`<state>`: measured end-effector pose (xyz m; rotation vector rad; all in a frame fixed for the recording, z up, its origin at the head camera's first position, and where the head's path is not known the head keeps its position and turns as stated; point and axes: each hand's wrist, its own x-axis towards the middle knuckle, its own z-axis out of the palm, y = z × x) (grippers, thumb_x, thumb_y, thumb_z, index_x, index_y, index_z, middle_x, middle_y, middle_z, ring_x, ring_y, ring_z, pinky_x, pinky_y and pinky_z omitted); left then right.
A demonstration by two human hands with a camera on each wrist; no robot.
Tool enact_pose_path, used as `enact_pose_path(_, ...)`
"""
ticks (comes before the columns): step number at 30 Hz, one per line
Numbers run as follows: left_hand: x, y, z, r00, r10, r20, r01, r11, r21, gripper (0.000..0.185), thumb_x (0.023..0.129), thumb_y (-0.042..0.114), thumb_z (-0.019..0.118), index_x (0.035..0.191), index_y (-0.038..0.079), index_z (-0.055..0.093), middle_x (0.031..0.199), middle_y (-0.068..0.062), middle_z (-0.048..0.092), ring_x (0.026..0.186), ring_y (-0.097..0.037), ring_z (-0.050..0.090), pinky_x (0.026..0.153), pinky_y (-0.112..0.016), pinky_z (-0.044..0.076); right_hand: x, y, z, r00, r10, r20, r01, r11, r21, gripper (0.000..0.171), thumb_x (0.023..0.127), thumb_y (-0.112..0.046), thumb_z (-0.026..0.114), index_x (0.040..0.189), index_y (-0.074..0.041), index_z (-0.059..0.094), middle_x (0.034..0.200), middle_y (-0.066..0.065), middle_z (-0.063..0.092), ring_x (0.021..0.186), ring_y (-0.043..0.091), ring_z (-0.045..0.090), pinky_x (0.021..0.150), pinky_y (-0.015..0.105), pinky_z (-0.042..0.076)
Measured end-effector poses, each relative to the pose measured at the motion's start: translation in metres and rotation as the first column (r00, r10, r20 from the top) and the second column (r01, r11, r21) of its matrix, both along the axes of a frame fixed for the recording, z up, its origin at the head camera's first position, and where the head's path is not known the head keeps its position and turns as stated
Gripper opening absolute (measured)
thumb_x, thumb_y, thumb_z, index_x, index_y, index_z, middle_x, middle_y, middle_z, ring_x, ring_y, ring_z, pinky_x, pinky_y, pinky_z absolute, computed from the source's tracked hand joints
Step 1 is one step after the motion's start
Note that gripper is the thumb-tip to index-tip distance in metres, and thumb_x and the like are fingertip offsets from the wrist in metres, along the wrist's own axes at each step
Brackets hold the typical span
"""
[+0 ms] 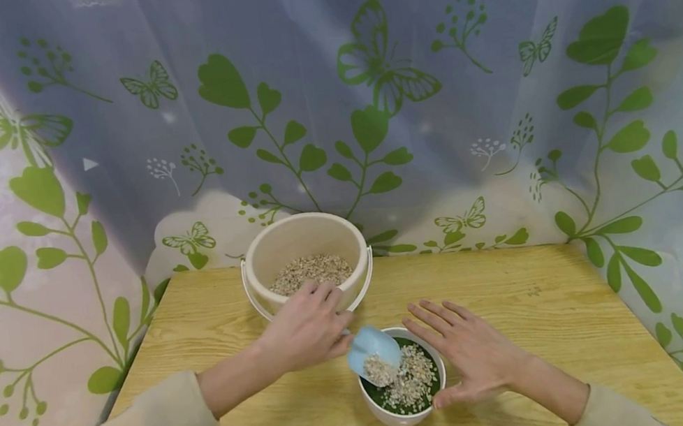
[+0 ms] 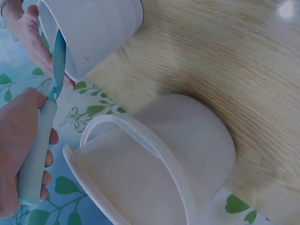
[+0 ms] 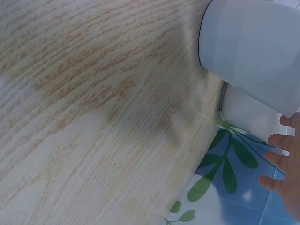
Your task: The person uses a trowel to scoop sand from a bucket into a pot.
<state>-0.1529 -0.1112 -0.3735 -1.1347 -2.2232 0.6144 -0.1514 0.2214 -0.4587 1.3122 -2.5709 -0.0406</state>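
A light-blue scoop [image 1: 375, 350] tilts over the rim of a small white pot [image 1: 396, 419], with pale granules on its blade. Its handle [image 2: 37, 152] is gripped in my left hand [image 1: 310, 325], the fingers wrapped round it in the left wrist view. Inside the pot, loose pale granules [image 1: 413, 382] lie on a dark green surface. My right hand [image 1: 480, 352] is spread beside the pot's right side, thumb at the rim; firm contact is hard to tell. In the right wrist view its fingers [image 3: 279, 159] are extended near the pot [image 3: 251, 54].
A cream bucket [image 1: 259, 268] with a white handle [image 1: 257, 303] stands behind my left hand, holding similar granules [image 1: 316, 266]. All stands on a wooden table [image 1: 515, 291], with a leaf-and-butterfly patterned curtain [image 1: 296, 35] along its back edge.
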Motion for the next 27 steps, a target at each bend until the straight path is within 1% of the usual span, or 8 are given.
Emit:
enact_pose_path(3,-0.002,-0.002,0.001,1.000,0.007,-0.005,-0.007,1.000,-0.001,0.041,0.100,0.062,0.055,0.086,0.026,0.068,0.087,0.001,0.064,0.085,-0.018,0.058,0.076,-0.032,0.050,0.000,0.000,0.001,1.000,0.003,-0.002,-0.003,1.000,-0.003,0.123,0.083,-0.101,0.023,0.163,-0.009,0.037,0.169,0.018,0.039,0.153,0.041,0.045,0.116,0.062,0.045)
enact_pose_path(6,-0.004,-0.003,0.003,1.000,0.014,-0.019,-0.014,1.000,0.003,0.041,0.100,0.060,0.055,0.081,0.025,0.065,0.082,0.002,0.060,0.080,-0.017,0.054,0.072,-0.030,0.047,0.000,0.000,0.001,1.000,0.004,-0.003,-0.004,1.000,0.001,0.123,0.083,-0.101,0.023,0.163,-0.009,0.036,0.169,0.018,0.039,0.153,0.041,0.045,0.116,0.061,0.045)
enact_pose_path(10,-0.006,-0.004,0.006,0.998,0.025,-0.056,-0.026,1.000,-0.001,0.043,0.098,0.061,0.057,0.078,0.023,0.062,0.080,0.002,0.059,0.078,-0.016,0.053,0.071,-0.029,0.046,0.000,0.000,0.002,1.000,0.002,0.000,-0.002,1.000,0.005,0.122,0.083,-0.100,0.024,0.164,-0.010,0.035,0.170,0.017,0.038,0.153,0.041,0.045,0.116,0.062,0.045)
enact_pose_path(14,-0.007,-0.004,0.008,0.997,0.025,-0.079,-0.025,1.000,-0.009,0.044,0.099,0.063,0.056,0.083,0.023,0.066,0.082,0.002,0.061,0.078,-0.016,0.054,0.072,-0.029,0.047,0.000,0.000,0.001,1.000,-0.001,0.004,0.001,1.000,0.012,0.122,0.082,-0.100,0.034,0.164,-0.010,0.036,0.170,0.017,0.038,0.153,0.042,0.045,0.117,0.061,0.045)
enact_pose_path(17,-0.007,-0.005,0.010,0.996,0.023,-0.083,-0.024,1.000,-0.010,0.043,0.098,0.064,0.057,0.091,0.024,0.071,0.087,0.001,0.066,0.083,-0.017,0.058,0.075,-0.030,0.049,0.000,0.000,0.001,1.000,-0.003,0.008,0.003,1.000,0.016,0.121,0.081,-0.099,0.040,0.164,-0.010,0.036,0.170,0.017,0.038,0.153,0.042,0.045,0.117,0.061,0.045)
enact_pose_path(20,-0.006,-0.006,0.012,0.996,0.026,-0.085,-0.027,1.000,-0.013,0.044,0.097,0.065,0.057,0.099,0.025,0.074,0.092,0.000,0.068,0.086,-0.018,0.059,0.077,-0.031,0.049,0.000,0.000,0.001,1.000,-0.003,0.005,0.003,1.000,0.011,0.121,0.081,-0.099,0.040,0.164,-0.010,0.036,0.170,0.018,0.038,0.152,0.042,0.045,0.117,0.061,0.045)
enact_pose_path(22,-0.006,-0.007,0.014,0.995,0.027,-0.096,-0.029,0.999,-0.022,0.045,0.098,0.067,0.056,0.100,0.026,0.074,0.092,0.001,0.066,0.086,-0.018,0.058,0.077,-0.031,0.048,0.000,0.000,0.001,1.000,-0.002,-0.002,0.002,1.000,0.008,0.122,0.081,-0.099,0.039,0.163,-0.010,0.036,0.169,0.018,0.039,0.152,0.042,0.046,0.117,0.062,0.045)
enact_pose_path(27,-0.007,-0.009,0.017,0.990,0.008,-0.143,-0.013,0.999,-0.038,0.047,0.097,0.068,0.056,0.088,0.024,0.069,0.087,0.002,0.063,0.082,-0.017,0.053,0.073,-0.030,0.044,0.000,0.000,0.001,1.000,-0.003,-0.016,0.003,1.000,0.012,0.122,0.079,-0.098,0.044,0.163,-0.010,0.038,0.169,0.018,0.039,0.151,0.042,0.046,0.117,0.062,0.045)
